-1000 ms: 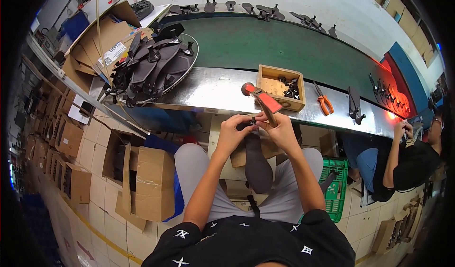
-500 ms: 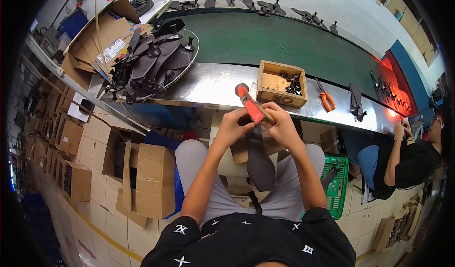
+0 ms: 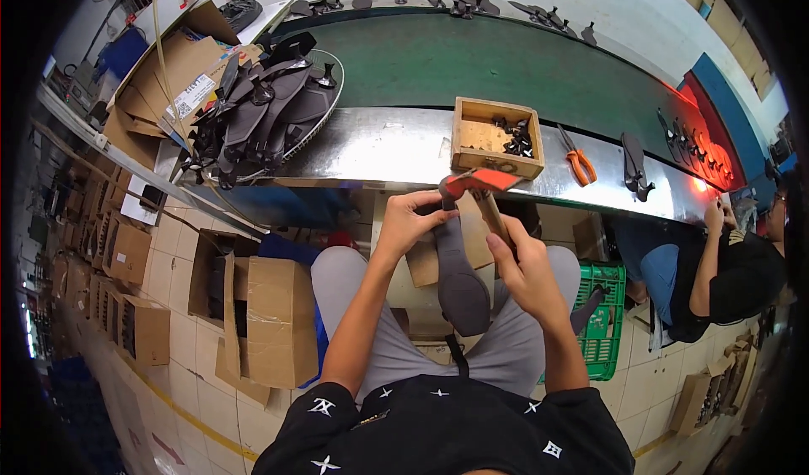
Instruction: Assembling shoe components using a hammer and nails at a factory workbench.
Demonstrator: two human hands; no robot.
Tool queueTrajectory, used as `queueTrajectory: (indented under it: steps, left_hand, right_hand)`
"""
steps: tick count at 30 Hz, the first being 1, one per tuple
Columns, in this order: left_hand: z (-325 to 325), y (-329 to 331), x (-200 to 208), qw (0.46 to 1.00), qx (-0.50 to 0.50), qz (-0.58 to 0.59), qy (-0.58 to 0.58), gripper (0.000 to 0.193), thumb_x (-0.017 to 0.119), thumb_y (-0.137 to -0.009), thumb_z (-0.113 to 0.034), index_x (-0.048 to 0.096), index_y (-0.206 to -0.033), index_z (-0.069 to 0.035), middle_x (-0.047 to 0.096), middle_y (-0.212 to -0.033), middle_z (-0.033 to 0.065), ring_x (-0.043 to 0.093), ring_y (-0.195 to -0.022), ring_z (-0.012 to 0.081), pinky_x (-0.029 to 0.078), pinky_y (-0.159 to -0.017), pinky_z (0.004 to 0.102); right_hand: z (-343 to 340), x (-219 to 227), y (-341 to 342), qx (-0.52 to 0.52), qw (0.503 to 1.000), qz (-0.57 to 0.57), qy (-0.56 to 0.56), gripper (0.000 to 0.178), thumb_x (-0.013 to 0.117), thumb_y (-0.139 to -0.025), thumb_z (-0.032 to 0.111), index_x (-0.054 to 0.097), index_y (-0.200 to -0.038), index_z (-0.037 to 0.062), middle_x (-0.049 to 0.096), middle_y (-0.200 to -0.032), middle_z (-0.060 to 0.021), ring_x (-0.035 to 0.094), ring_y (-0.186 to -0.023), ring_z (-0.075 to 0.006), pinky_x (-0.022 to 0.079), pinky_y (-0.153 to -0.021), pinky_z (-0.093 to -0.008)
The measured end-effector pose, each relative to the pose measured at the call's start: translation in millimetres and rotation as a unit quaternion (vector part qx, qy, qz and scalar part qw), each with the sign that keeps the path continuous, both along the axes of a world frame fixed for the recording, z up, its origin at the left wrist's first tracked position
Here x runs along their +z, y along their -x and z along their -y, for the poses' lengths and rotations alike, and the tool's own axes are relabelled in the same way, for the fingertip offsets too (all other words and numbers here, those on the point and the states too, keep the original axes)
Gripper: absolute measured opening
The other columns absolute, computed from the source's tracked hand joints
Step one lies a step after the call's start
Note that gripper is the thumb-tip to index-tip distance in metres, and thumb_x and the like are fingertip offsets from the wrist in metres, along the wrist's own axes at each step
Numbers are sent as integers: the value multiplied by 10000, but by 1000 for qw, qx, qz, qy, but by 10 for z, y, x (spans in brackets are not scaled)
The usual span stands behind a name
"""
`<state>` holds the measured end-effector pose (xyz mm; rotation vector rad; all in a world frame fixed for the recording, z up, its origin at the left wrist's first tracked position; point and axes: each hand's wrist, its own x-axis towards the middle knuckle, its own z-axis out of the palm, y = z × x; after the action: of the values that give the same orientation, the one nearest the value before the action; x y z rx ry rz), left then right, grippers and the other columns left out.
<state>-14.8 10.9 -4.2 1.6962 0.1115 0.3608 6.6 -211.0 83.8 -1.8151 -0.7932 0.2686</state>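
My right hand (image 3: pixel 531 273) grips the wooden handle of a hammer (image 3: pixel 491 179), whose red head lies crosswise just above my left hand. My left hand (image 3: pixel 406 226) is closed, thumb and fingers pinched at the narrow far end of a dark grey shoe sole (image 3: pixel 463 294). That end is partly hidden by the hammer head and fingers. The sole points toward me, its wide rounded end between my knees. Beneath it is a brown block (image 3: pixel 424 262) on a pale stand.
On the metal ledge are a wooden box (image 3: pixel 497 165) of small black parts, orange-handled pliers (image 3: pixel 580 167) and another sole (image 3: pixel 633 163). A basket (image 3: pixel 324 108) heaped with soles stands left. Beyond runs a green conveyor belt (image 3: pixel 506 62). A person (image 3: pixel 742 285) sits at right beside a green crate (image 3: pixel 602 340).
The hammer has turned from pointing away to lying crosswise, its head now over the sole's far end. My right hand has moved down and right, along the handle. My left stays near the sole's tip.
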Motion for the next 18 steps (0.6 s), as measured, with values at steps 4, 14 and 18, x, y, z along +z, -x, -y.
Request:
queueTrajectory:
  steps: [4,14,18]
  left_hand:
    - [19,-31,-18,1000,1,-10,4,249,782,-769,-56,748,-1008,5,742,-923,43,638,-835,80,518,-785,248]
    - [38,-27,-5,1000,-16,-11,14,252,772,-782,-69,747,-1025,-9,743,-940,50,647,-851,83,523,-780,254]
    - [34,21,-84,993,27,40,-108,466,809,-755,-132,669,-1179,1,737,-1025,108,697,-914,168,534,-814,299]
  right_hand:
    - [38,142,139,-31,999,27,18,241,517,-1012,156,548,-1184,-10,528,-693,-88,505,-573,-148,408,-546,-310]
    - [35,22,91,-26,993,81,87,193,525,-999,126,535,-1108,-34,585,-749,-184,552,-626,-310,436,-589,-371]
    - [25,206,149,-48,993,102,29,203,519,-995,117,555,-1146,-13,560,-721,-129,530,-595,-223,425,-570,-341]
